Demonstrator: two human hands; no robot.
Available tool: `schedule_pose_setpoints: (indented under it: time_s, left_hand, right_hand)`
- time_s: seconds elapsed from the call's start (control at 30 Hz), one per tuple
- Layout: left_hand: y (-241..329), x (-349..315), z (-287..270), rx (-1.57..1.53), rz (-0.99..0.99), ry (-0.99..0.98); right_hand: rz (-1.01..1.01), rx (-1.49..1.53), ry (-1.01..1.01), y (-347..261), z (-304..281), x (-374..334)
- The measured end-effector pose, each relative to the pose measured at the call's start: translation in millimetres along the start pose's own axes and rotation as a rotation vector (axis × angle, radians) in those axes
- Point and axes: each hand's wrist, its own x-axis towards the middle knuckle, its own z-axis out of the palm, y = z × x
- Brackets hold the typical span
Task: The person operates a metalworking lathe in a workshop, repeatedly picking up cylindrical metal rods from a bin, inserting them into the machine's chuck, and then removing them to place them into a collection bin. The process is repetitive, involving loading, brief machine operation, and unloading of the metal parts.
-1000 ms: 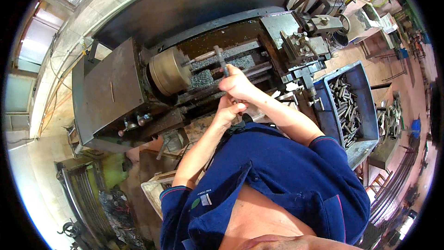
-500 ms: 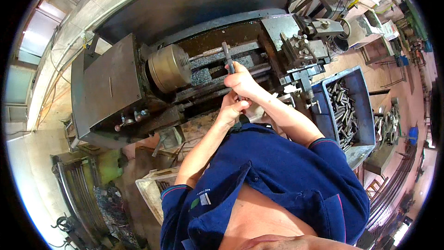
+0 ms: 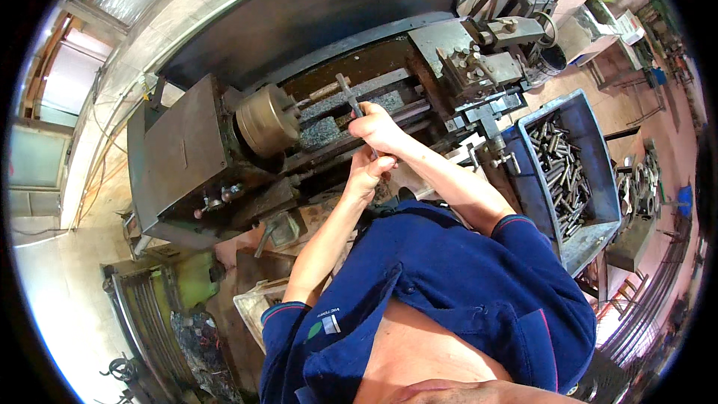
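Note:
My right hand (image 3: 376,130) is closed round a slim grey metal tool (image 3: 347,91), whose narrow bar sticks out past the fingers toward the lathe bed. Its exact kind is too small to tell. Just below, my left hand (image 3: 369,173) pinches the lower end of the same tool with the thumb on top; its other fingers are partly hidden. Both hands are in front of the metal lathe (image 3: 179,153). The round chuck (image 3: 263,121) is to their left, and grey metal chips (image 3: 320,133) lie on the bed beyond them.
At right, a blue plastic crate (image 3: 607,198) holds several loose metal pins. The tool post (image 3: 473,75) stands right of the bed, with a handwheel (image 3: 548,30) beyond. Control levers (image 3: 217,198) jut from the headstock. A dark splash panel (image 3: 314,15) rises behind. Bars lie on a rack at lower left.
The view has shifted slightly. The tool leans further left, and its upper end now shows a crosswise part. Both hands stay on it, close together.

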Motion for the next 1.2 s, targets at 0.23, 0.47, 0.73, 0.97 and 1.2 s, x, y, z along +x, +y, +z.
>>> schedule_pose_setpoints:
  time_s: [0.23,0.47,0.73,0.97,1.2]
  left_hand:
    - [5.3,-10.0,-9.9,-0.017,-0.006,0.084]
    - [1.6,-7.6,-3.6,-0.002,0.031,0.065]
    - [1.9,-0.3,1.1,0.035,0.033,0.021]
    - [3.6,-9.6,-12.3,-0.011,0.024,0.078]
    - [4.6,2.2,0.1,0.014,0.017,-0.004]
  right_hand:
    - [0.022,-0.041,-0.054,5.8,15.5,12.0]
    - [-0.074,-0.025,0.068,4.2,7.8,-2.5]
    - [-0.059,0.055,0.019,0.6,-0.2,-1.9]
    - [-0.077,-0.078,-0.017,0.6,16.0,4.6]
    - [-0.085,0.005,0.021,5.9,-4.0,1.0]
